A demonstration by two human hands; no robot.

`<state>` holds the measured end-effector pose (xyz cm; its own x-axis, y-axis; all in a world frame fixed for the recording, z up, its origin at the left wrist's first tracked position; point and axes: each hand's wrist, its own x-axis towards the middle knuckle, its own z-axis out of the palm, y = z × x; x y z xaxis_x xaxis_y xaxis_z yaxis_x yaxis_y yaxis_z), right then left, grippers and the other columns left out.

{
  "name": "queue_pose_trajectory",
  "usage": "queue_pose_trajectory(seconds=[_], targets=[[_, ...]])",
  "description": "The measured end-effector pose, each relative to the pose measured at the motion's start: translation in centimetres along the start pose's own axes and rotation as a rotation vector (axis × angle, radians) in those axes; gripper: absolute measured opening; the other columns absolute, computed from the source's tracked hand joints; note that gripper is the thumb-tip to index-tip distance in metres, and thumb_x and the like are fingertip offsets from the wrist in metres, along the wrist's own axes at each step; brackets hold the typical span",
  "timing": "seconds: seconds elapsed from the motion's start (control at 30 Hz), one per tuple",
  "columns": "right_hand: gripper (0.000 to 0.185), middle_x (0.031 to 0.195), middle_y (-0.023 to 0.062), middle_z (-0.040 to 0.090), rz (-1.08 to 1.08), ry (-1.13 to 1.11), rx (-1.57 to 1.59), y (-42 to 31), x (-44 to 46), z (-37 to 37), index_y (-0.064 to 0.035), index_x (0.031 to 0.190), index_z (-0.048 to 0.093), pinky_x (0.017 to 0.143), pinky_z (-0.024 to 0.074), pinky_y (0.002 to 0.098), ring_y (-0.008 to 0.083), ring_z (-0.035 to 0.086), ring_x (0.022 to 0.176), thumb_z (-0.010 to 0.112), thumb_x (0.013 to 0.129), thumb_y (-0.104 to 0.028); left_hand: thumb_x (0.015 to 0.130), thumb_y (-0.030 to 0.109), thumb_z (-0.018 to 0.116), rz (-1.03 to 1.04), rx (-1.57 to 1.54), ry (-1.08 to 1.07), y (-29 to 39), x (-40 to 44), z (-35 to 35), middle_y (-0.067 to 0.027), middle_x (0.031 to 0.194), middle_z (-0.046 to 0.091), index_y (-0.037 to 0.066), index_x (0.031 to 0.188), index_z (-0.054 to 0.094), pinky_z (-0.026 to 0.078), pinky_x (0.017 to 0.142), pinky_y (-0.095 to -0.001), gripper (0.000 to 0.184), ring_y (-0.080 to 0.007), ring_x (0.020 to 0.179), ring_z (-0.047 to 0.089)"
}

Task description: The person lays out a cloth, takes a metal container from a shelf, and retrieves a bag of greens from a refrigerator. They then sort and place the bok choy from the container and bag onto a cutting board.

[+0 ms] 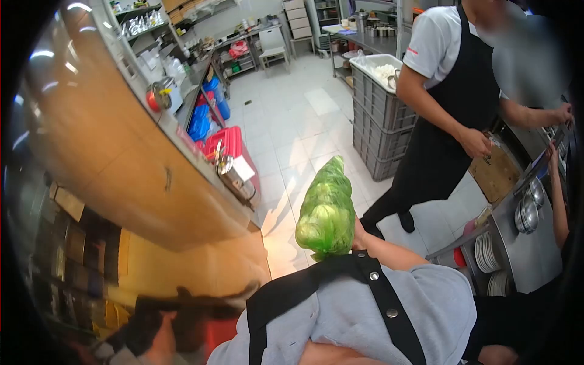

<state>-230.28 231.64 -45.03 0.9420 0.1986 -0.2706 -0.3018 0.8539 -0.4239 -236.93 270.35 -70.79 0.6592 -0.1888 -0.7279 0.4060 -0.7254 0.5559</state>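
In front of my chest is a clear plastic bag of green leafy vegetables (325, 210), pale stem ends facing me and leafy tips pointing away. My right hand (359, 236) is at the bag's right side near its lower end, closed on it. The bag hides most of the fingers. My left hand does not show. A black apron strap (389, 304) crosses my grey shirt below the bag.
A co-worker in a black apron (453, 115) stands ahead on the right, beside stacked grey crates (383, 125). A glossy wooden panel (115, 134) runs along my left. A red container (228, 146) stands beyond its edge. Plates (486, 252) and metal bowls (527, 214) are at right.
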Motion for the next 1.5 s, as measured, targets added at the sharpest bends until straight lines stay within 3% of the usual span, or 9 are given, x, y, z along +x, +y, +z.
queue_pose_trajectory(seconds=[0.27,0.4,0.67,0.83,0.93,1.0,1.1,1.3,1.5], targets=[[0.047,0.114,0.0096,0.06,-0.075,0.072,0.134,-10.1,10.0,-1.4,-0.0093,0.122,0.052,0.085,0.0533,0.0428,0.0248,0.062,0.101,0.042,0.094,-0.045,0.09,0.034,0.058,0.17,0.089,-0.016,18.6,14.3,-9.0,-0.0126,0.115,0.059,0.007,0.131,0.045,0.047,0.087,-0.0392,0.051,-0.0239,0.104,0.058],[0.044,0.111,0.009,0.061,-0.058,0.116,0.167,-14.1,19.3,-6.9,-0.0095,0.12,0.054,0.083,0.0537,0.0419,0.024,0.062,0.098,0.045,0.093,-0.044,0.09,0.034,0.058,0.197,0.077,-0.036,24.7,22.6,-10.8,-0.0124,0.116,0.058,0.007,0.131,0.045,0.047,0.088,-0.0394,0.051,-0.0239,0.105,0.058],[0.046,0.109,0.0085,0.061,-0.073,0.015,0.143,-27.7,36.3,-5.5,-0.0101,0.117,0.055,0.081,0.0537,0.0407,0.0233,0.062,0.096,0.046,0.092,-0.048,0.091,0.035,0.058,0.084,0.019,-0.086,32.7,34.2,-18.1,-0.0121,0.117,0.058,0.008,0.132,0.044,0.047,0.088,-0.0397,0.052,-0.0239,0.105,0.057],[0.054,0.114,0.0093,0.06,-0.061,-0.04,0.176,-31.9,48.2,-7.9,-0.0104,0.121,0.054,0.085,0.0516,0.0433,0.0249,0.06,0.101,0.046,0.09,-0.054,0.091,0.035,0.057,0.15,-0.15,-0.135,42.6,40.4,-23.9,-0.0119,0.118,0.057,0.008,0.133,0.043,0.047,0.088,-0.0399,0.052,-0.0239,0.106,0.057],[0.066,0.123,0.0129,0.056,-0.014,0.121,0.178,-33.4,55.0,-10.1,-0.0076,0.125,0.053,0.096,0.0436,0.0468,0.0287,0.055,0.109,0.042,0.087,-0.06,0.091,0.035,0.057,0.286,-0.433,-0.224,52.5,45.0,-28.4,-0.0118,0.119,0.057,0.008,0.133,0.043,0.047,0.089,-0.04,0.052,-0.0239,0.106,0.057],[0.065,0.122,0.0133,0.056,0.005,0.177,0.146,-34.9,58.5,-10.6,-0.0075,0.125,0.053,0.094,0.0453,0.0468,0.0288,0.056,0.108,0.041,0.088,-0.06,0.094,0.045,0.049,0.408,-0.595,-0.318,59.6,47.1,-31.4,-0.0095,0.134,0.046,0.012,0.142,0.03,0.042,0.096,-0.0458,0.061,-0.0274,0.116,0.05],[0.064,0.121,0.0141,0.057,0.001,0.206,0.1,-37.0,64.4,-11.4,-0.007,0.124,0.053,0.092,0.0471,0.0466,0.0286,0.057,0.107,0.04,0.088,-0.058,0.094,0.053,0.041,0.559,-0.849,-0.487,70.4,47.1,-34.8,-0.0108,0.138,0.041,0.012,0.143,0.026,0.037,0.101,-0.0473,0.066,-0.0265,0.124,0.043],[0.059,0.119,0.0135,0.058,-0.079,0.297,0.044,-43.2,73.2,-11.7,-0.0061,0.123,0.054,0.091,0.0476,0.0456,0.0264,0.058,0.105,0.043,0.089,-0.054,0.093,0.059,0.034,0.426,-0.949,-0.832,81.0,54.8,-39.3,-0.0111,0.142,0.037,0.011,0.143,0.027,0.036,0.102,-0.0507,0.07,-0.029,0.128,0.04],[0.059,0.118,0.0131,0.059,-0.123,0.337,0.102,-48.7,81.4,-13.5,-0.007,0.123,0.054,0.089,0.0487,0.0444,0.0258,0.059,0.103,0.044,0.089,-0.054,0.092,0.061,0.034,0.469,-0.805,-0.783,87.5,62.9,-41.9,-0.0107,0.143,0.036,0.01,0.143,0.025,0.037,0.102,-0.0486,0.073,-0.0293,0.127,0.042]])
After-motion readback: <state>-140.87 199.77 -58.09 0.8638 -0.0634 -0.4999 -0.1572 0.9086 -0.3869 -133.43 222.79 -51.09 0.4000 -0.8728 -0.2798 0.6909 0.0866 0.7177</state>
